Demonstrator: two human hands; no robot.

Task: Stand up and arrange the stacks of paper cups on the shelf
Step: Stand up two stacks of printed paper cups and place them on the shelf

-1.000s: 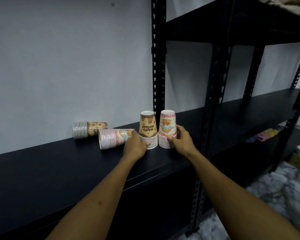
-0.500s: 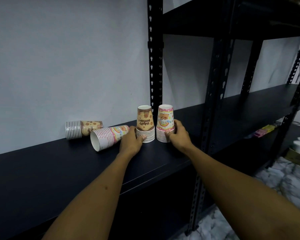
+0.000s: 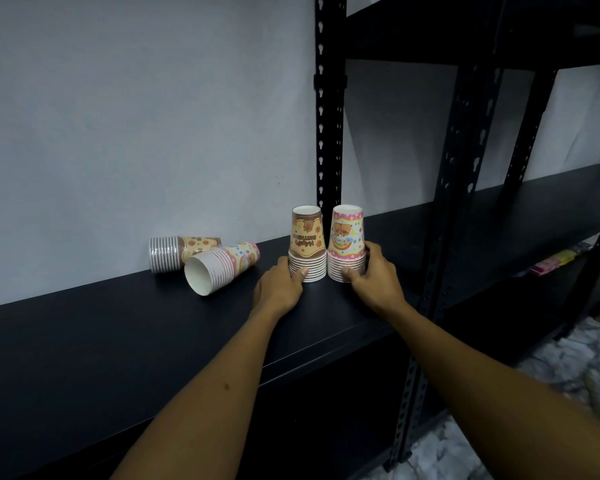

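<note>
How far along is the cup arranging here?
Done: the upright brown stack and upright pink stack stand rim-down, side by side on the shelf. In hand: the left hand grips the brown one, the right hand the pink one. Left: the fallen brown stack and fallen pink stack lie on their sides.

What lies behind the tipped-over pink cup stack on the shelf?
A brown cup stack, also on its side, by the wall. The pink stack covers part of it, so contact between them cannot be seen.
</note>
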